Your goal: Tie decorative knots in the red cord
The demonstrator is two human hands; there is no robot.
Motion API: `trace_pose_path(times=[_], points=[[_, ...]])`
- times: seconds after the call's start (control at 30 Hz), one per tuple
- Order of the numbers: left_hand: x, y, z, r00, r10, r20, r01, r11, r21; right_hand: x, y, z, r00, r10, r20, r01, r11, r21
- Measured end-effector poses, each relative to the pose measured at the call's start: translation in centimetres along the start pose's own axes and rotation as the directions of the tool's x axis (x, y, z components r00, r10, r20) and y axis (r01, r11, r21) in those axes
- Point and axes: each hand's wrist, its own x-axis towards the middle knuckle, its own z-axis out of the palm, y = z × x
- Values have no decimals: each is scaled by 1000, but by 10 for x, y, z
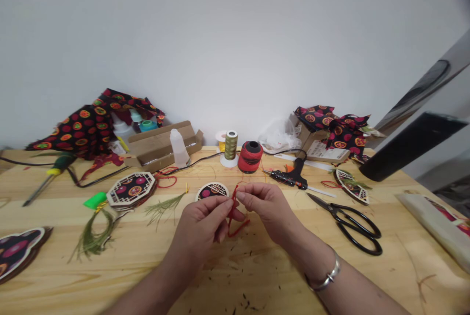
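Observation:
Both hands meet above the middle of the table, pinching a red cord (pixel 239 230). My left hand (pixel 205 222) is closed with thumb and forefinger on the cord. The fingertips of my right hand (pixel 265 205) grip the same cord a little higher, and a loop of it hangs below. Just behind my left hand lies a round wood-framed piece with patterned fabric (pixel 211 191), partly hidden by the fingers. A red spool of cord (pixel 250 157) and a green thread spool (pixel 231 146) stand beyond the hands.
Black scissors (pixel 352 224) and a glue gun (pixel 292 175) lie to the right. At left are an octagonal framed piece (pixel 132 190), a green tassel (pixel 96 234) and a screwdriver (pixel 49 178). A cardboard box (pixel 157 146) and a plastic bottle (pixel 178 148) stand at the back.

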Motion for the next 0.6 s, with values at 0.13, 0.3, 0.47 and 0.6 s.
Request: trace_pose_path(times=[0.13,0.3,0.47,0.6], points=[[0,0,1,1000,2,23,-1,999,-32,1,3,-1,1000,2,-9,-2,1000,2],[1,1,2,1000,-5,11,5,1000,-12,1,4,-1,1000,0,-4,0,1000,11],[2,-3,0,1000,17,-8,-17,1000,-20,1,3,-1,1000,-9,-1,9,1000,-2],[2,-5,-2,1000,27,-2,-27,999,-34,0,2,-1,1000,-9,4,9,1000,-28]])
